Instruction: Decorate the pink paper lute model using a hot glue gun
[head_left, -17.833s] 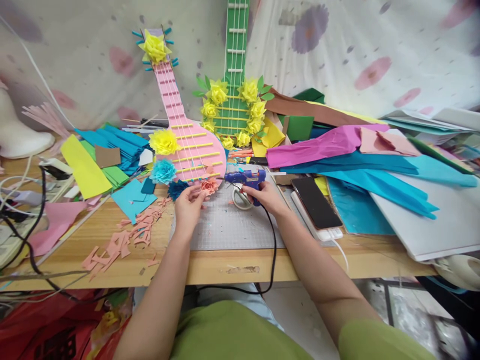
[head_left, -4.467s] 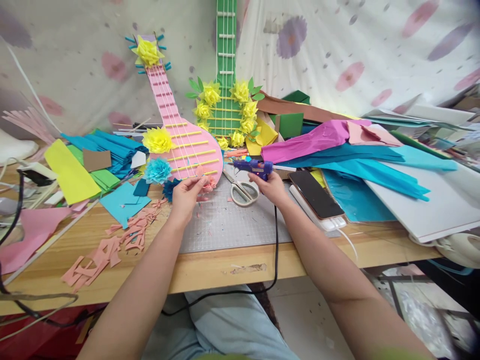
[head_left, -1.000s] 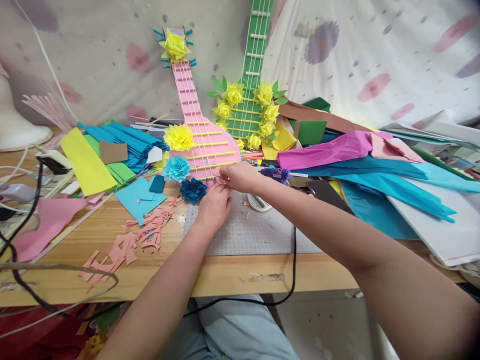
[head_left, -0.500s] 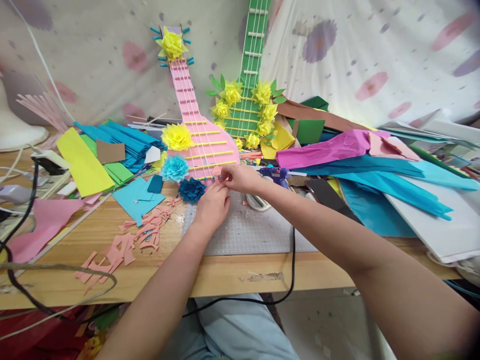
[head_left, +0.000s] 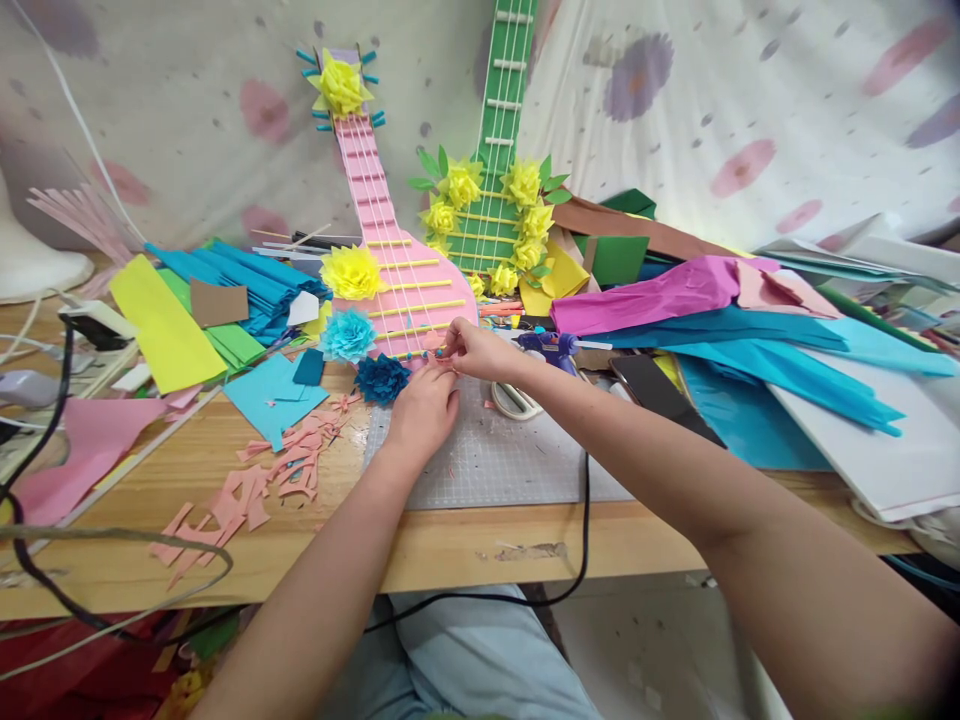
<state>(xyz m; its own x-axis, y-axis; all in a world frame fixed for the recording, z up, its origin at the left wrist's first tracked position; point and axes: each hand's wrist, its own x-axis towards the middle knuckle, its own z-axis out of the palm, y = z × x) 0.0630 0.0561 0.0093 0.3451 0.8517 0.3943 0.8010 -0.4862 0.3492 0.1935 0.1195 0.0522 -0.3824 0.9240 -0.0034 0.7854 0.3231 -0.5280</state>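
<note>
A pink paper guitar point(head_left: 420, 282) leans upright at the back, with yellow crossbars, white strings and paper flowers. Down its left side run a yellow flower point(head_left: 352, 273), a light blue flower point(head_left: 349, 336) and a dark blue flower point(head_left: 382, 379). My left hand point(head_left: 426, 408) is at the guitar's lower edge, right of the dark blue flower, its fingers drawn together. Just above it, my right hand point(head_left: 480, 352) pinches at the guitar's bottom. A bit of pinkish paper shows by the fingertips; what each hand grips is mostly hidden.
A green paper guitar point(head_left: 487, 230) stands behind. Right of my hands are a purple glue gun point(head_left: 551, 346), scissors point(head_left: 517, 400) and a phone point(head_left: 664, 395). A grey cutting mat point(head_left: 510, 470) lies below. Pink scraps point(head_left: 240, 505) and coloured paper cover the left; a black cord point(head_left: 586, 520) hangs over the edge.
My right hand's fingers have shifted slightly at the guitar's bottom edge, while the left hand stays in place. The whole view has moved a touch.
</note>
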